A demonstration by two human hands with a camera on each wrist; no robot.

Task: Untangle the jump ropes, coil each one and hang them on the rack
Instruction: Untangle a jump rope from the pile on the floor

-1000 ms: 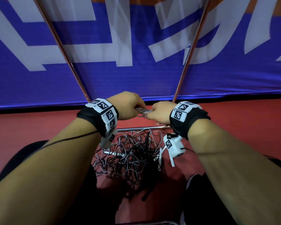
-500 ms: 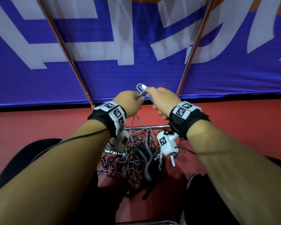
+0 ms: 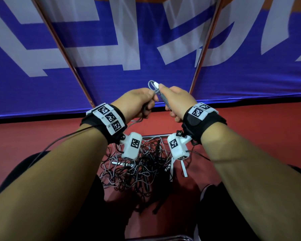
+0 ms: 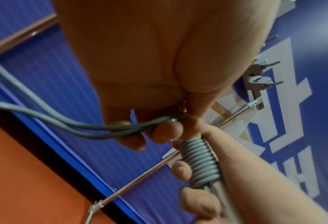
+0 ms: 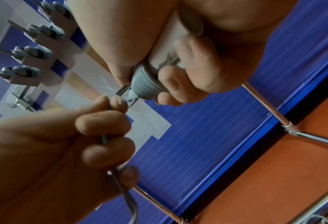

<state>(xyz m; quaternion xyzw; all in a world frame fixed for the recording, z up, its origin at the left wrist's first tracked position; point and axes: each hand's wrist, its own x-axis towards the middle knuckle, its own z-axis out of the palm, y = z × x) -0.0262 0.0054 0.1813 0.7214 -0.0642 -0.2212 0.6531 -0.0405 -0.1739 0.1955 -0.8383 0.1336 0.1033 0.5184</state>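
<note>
My right hand (image 3: 172, 100) grips the grey jump rope's handles (image 3: 163, 100), which have grey cord wound tightly round them (image 4: 199, 163) (image 5: 145, 87). A white handle tip and a small cord loop (image 3: 152, 85) stick out above the thumb. My left hand (image 3: 137, 103) pinches the same grey rope's cord (image 4: 86, 128) right beside the winding; two strands trail down from it. A tangle of black and grey ropes (image 3: 137, 166) lies on the red floor below both wrists. The rack's hooks (image 5: 25, 53) show in the wrist views, up on the frame.
Two slanted copper-coloured rack poles (image 3: 64, 49) (image 3: 205, 46) stand before a blue banner with white letters. A metal crossbar (image 3: 155, 136) lies low behind the tangle. My dark-trousered knees (image 3: 250, 206) flank the pile on the red floor.
Both hands rose from just above the tangle to chest height in front of the banner, lifting the wound grey rope clear of the pile.
</note>
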